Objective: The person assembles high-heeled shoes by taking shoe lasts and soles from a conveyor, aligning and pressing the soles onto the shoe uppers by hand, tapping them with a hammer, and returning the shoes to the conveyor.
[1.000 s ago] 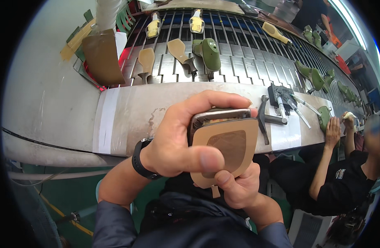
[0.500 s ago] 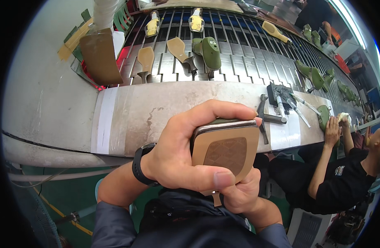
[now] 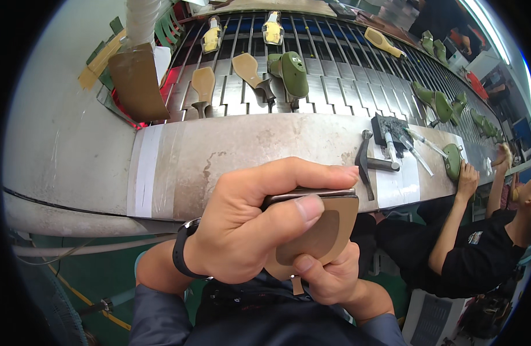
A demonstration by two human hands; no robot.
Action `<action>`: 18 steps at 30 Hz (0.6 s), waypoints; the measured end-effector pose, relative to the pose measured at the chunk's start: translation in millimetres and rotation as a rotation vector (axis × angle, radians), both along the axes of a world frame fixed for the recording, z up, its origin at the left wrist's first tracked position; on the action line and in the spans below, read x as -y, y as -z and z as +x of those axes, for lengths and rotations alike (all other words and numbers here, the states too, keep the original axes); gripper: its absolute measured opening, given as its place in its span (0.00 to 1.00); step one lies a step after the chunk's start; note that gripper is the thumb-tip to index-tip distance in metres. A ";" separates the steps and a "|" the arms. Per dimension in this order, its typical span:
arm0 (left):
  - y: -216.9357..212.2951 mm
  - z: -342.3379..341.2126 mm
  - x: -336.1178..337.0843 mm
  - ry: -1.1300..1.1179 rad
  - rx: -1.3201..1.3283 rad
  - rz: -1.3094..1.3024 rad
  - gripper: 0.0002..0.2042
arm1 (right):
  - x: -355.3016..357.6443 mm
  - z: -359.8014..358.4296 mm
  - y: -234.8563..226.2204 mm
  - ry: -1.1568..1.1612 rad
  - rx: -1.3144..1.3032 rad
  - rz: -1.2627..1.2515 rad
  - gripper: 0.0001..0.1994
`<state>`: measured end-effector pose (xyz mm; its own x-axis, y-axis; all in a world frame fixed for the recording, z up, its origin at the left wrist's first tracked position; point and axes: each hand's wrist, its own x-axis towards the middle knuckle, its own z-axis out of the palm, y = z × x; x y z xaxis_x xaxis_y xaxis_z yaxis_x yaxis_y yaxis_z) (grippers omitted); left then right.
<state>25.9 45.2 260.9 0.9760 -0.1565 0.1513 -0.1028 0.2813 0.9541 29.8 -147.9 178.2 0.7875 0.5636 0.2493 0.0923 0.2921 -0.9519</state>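
Upright in front of me is a shoe (image 3: pixel 341 216), its tan sole with a darker brown patch facing me and its squared, shiny dark toe edge on top. My left hand (image 3: pixel 242 222) is closed round the toe end, thumb pressed on the sole and fingers over the top edge. My right hand (image 3: pixel 333 279) grips the lower part, its thumb lying on the sole; the fingers behind are hidden. A small tan tab (image 3: pixel 298 286) hangs at the bottom of the shoe.
A worktable (image 3: pixel 242 138) carries a hammer (image 3: pixel 365 164) and a dark block (image 3: pixel 388 128) holding syringe-like tubes. Behind it, a slatted metal conveyor (image 3: pixel 335 69) bears heeled soles (image 3: pixel 203 85) and green shoe lasts (image 3: pixel 291 75). At right, a co-worker's hand (image 3: pixel 468 180) touches a green last (image 3: pixel 452 161).
My hands and the shoe have come slightly lower. My left thumb has slid up the sole toward the toe, and my right thumb now lies on the sole. The co-worker's hands have moved apart.
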 end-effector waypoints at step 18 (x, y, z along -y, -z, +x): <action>22.5 29.7 -4.7 0.141 0.095 -0.133 0.33 | 16.0 27.3 -23.7 -0.010 -0.120 -0.156 0.25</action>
